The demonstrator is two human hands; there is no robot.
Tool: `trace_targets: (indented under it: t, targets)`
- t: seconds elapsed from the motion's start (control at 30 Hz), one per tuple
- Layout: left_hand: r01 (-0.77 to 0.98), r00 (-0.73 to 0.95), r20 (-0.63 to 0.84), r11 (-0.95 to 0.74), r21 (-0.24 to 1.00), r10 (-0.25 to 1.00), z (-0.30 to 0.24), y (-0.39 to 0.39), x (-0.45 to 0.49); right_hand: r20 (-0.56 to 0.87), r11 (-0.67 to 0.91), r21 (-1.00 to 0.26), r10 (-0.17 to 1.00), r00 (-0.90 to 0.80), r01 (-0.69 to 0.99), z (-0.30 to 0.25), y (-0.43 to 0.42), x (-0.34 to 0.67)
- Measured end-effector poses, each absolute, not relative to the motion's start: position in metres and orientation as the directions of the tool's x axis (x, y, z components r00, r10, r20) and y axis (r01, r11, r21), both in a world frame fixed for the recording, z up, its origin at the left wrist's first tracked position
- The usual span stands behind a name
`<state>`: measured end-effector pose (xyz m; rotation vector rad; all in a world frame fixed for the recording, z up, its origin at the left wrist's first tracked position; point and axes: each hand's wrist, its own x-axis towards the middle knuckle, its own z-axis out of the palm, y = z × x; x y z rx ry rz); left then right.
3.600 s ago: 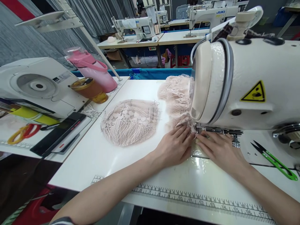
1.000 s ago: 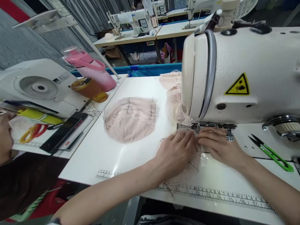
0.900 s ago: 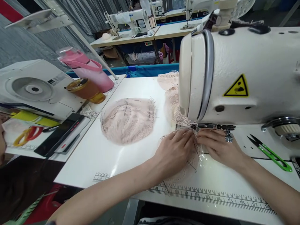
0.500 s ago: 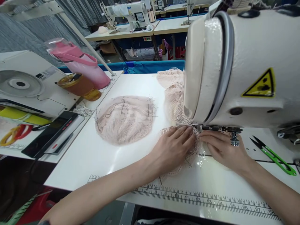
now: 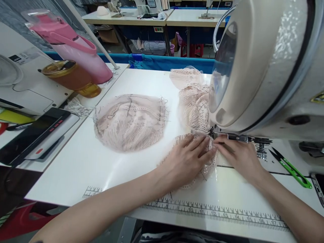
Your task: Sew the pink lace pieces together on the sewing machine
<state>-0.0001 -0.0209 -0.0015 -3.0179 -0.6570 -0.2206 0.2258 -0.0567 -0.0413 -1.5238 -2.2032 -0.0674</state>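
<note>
My left hand lies palm down with its fingers stretched over a pale pink lace piece, just left of the presser foot. To the right of the foot, my right hand pinches the edge of the same lace between thumb and fingertips. Part of that piece is hidden under my left hand. The white sewing machine head looms over both hands. Behind the needle area, more gathered lace runs back across the table. A separate rounded lace piece with dark thread ends lies to the left.
Green thread snips lie right of my right hand, near a phone. A ruler strip runs along the table's front edge. At left are a pink bottle, an amber cup and a black device.
The view has tilted down and come closer to the machine head. My right fingertips have drawn together at the lace edge. My left hand stays flat in nearly the same place.
</note>
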Motion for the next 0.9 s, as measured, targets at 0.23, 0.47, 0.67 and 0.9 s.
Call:
trace_targets:
  t: [0.23,0.47,0.67,0.9]
  targets:
    - [0.443,0.89,0.124,-0.896,-0.005,0.439,-0.002,-0.016,-0.001,0.142,0.428,-0.505,0.898,-0.416,0.75,0.014,-0.07,0.22]
    - [0.459,0.883,0.099,-0.888,0.029,0.46,0.0,-0.013,0.001,-0.255,0.17,-0.904,0.524,-0.813,0.393,0.054,-0.089,0.211]
    - [0.499,0.851,0.103,-0.854,0.144,0.515,0.001,-0.013,0.01,0.002,0.3,-0.695,0.909,-0.416,0.654,0.027,-0.079,0.223]
    - [0.43,0.879,0.176,-0.897,0.103,0.442,-0.001,-0.017,0.007,0.317,0.392,-0.253,0.897,-0.307,0.885,0.006,-0.076,0.22]
